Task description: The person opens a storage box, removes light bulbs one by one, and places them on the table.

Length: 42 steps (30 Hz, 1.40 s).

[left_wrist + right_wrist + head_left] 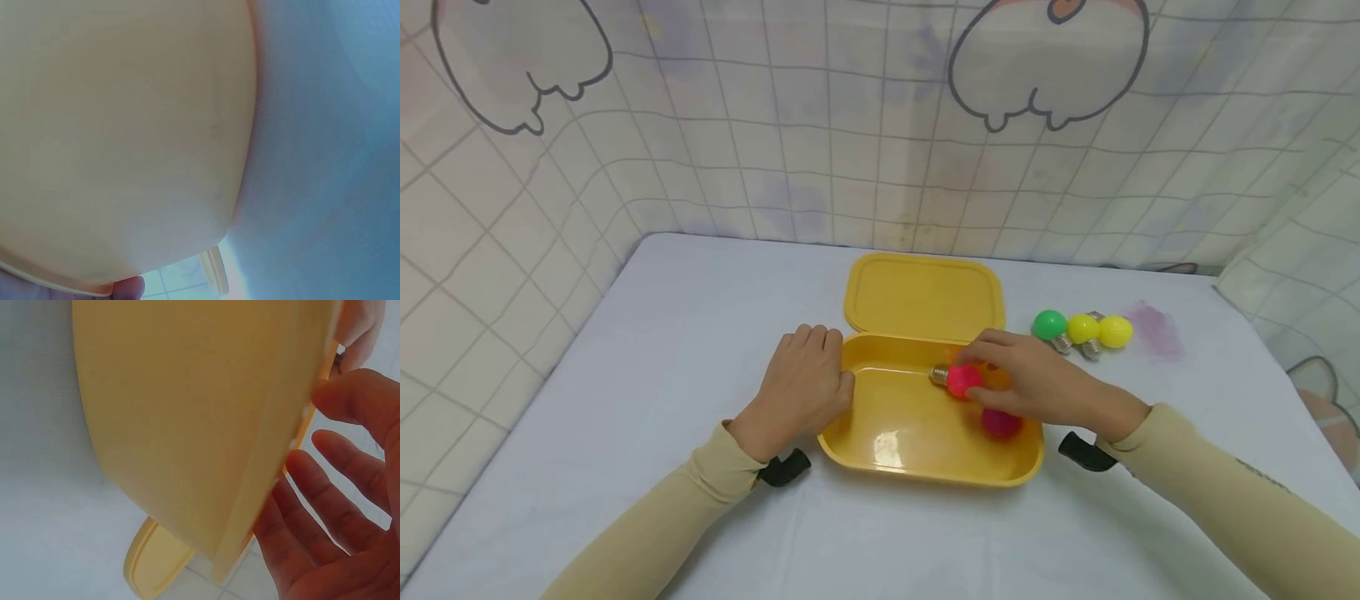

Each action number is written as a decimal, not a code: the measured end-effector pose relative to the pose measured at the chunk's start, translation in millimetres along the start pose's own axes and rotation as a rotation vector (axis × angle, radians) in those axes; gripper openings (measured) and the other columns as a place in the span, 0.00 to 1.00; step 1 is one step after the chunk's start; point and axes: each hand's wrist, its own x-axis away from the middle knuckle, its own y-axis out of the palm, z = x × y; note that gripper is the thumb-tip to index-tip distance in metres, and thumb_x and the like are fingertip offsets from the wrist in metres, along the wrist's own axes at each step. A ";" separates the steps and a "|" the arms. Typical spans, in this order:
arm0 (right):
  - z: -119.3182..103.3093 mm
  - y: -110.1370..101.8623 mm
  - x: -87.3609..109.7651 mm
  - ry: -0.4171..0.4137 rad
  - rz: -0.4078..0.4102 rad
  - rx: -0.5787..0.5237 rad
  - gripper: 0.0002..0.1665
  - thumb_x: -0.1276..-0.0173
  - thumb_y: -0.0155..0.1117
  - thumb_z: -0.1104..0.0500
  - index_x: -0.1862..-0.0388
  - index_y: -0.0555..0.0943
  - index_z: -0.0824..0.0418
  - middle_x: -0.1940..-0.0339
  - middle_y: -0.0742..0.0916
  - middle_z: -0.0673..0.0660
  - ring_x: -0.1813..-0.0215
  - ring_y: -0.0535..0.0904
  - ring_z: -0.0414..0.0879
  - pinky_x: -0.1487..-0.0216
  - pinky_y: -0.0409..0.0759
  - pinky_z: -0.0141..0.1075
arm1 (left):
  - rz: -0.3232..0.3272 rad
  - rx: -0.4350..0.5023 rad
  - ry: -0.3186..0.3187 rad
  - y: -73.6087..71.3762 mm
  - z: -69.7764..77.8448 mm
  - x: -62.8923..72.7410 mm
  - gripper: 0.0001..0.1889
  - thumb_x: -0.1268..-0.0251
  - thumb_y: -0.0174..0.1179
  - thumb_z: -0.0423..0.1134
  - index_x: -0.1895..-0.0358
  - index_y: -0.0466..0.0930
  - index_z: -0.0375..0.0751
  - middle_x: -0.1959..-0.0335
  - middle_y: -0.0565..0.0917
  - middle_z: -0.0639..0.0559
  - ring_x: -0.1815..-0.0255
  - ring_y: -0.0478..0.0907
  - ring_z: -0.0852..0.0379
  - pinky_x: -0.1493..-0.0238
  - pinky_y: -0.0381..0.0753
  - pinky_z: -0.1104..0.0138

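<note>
My left hand [803, 383] grips the left rim of a yellow plastic box [895, 429]; in the left wrist view its thumb [129, 287] shows at the rim. My right hand [1037, 379] reaches over the box's right side, thumb and fingers spread about a pinkish-red light bulb [964, 381] with a metal screw base. In the right wrist view a gap shows between the thumb [350, 397] and fingers. Under this hand lie a magenta bulb [1002, 423] and an orange bulb [997, 377], both partly hidden.
A yellow lid [925, 292] lies flat behind the box. Right of it are a green bulb [1049, 325] and two yellow bulbs, one yellow bulb [1116, 332] farthest right, beside a purple stain [1153, 331]. A patterned curtain [880, 150] hangs behind the table.
</note>
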 end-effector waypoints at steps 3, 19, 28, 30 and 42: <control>-0.9 0.0 -3.1 -0.012 -0.002 0.020 0.19 0.34 0.74 0.54 0.46 0.85 0.55 0.52 0.86 0.52 0.52 0.82 0.47 0.47 0.86 0.43 | 0.004 -0.004 0.003 -0.5 0.6 -0.2 0.08 0.37 0.51 0.39 0.68 0.68 0.36 0.75 0.65 0.47 0.70 0.61 0.49 0.65 0.58 0.64; -1.8 6.1 -17.6 0.020 -0.081 0.028 0.19 0.35 0.75 0.55 0.45 0.85 0.53 0.51 0.87 0.52 0.50 0.82 0.47 0.50 0.89 0.40 | 0.034 -0.002 0.019 -0.2 0.3 -1.6 0.07 0.38 0.51 0.37 0.70 0.67 0.37 0.76 0.64 0.48 0.71 0.60 0.50 0.66 0.56 0.64; -4.5 12.2 -20.3 0.040 -0.068 0.107 0.18 0.35 0.75 0.53 0.46 0.86 0.52 0.55 0.87 0.51 0.53 0.83 0.46 0.50 0.89 0.38 | 0.000 0.024 -0.008 0.4 1.1 -1.2 0.08 0.37 0.50 0.38 0.69 0.68 0.36 0.75 0.65 0.48 0.70 0.61 0.49 0.65 0.57 0.64; -4.6 12.4 -20.7 0.040 -0.071 0.111 0.18 0.35 0.75 0.54 0.47 0.86 0.52 0.55 0.87 0.51 0.54 0.83 0.45 0.50 0.89 0.38 | -0.003 0.026 -0.010 0.4 1.2 -1.0 0.08 0.37 0.50 0.38 0.68 0.68 0.36 0.75 0.65 0.48 0.70 0.61 0.49 0.65 0.57 0.64; -4.4 10.9 -19.4 0.008 -0.080 0.112 0.19 0.36 0.76 0.55 0.47 0.86 0.54 0.52 0.88 0.52 0.50 0.84 0.48 0.48 0.89 0.41 | 0.006 0.012 -0.005 -1.2 0.5 0.1 0.07 0.37 0.50 0.38 0.68 0.68 0.36 0.75 0.65 0.48 0.70 0.61 0.50 0.65 0.57 0.64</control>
